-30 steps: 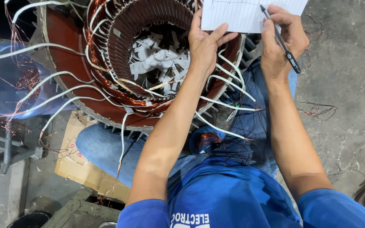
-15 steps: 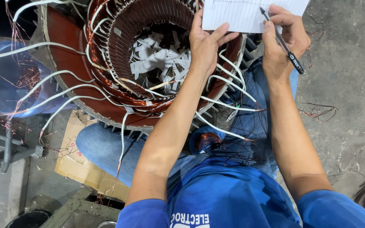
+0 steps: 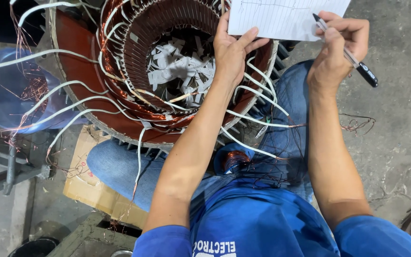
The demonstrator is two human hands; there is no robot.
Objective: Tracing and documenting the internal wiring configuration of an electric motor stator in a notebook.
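Fingers of the right hand [image 3: 335, 52], at the upper right of the frame, are pressed together around a black pen [image 3: 346, 53]; they pinch it near the tip, and the tip touches the white sheet of paper [image 3: 286, 18] at the top edge. The left hand [image 3: 231, 50], in the upper middle, has its fingers spread flat; the fingertips press the lower edge of the paper while the palm rests on the rim of the large motor stator [image 3: 167, 71].

I judge that the paper has weak support here. If the left fingers relax, the sheet could slide into the stator bore, and the pen could push through it where nothing hard is under it. The forearm also lies across white sleeved leads [image 3: 258, 121], so a movement of the arm could pull or bend these wires and the thin copper strands.

Only 1 thing holds others: the stator bore, with many white paper strips [image 3: 177, 66] lying loose inside. A blue bag [image 3: 5, 95] at the left contains copper wire scrap.
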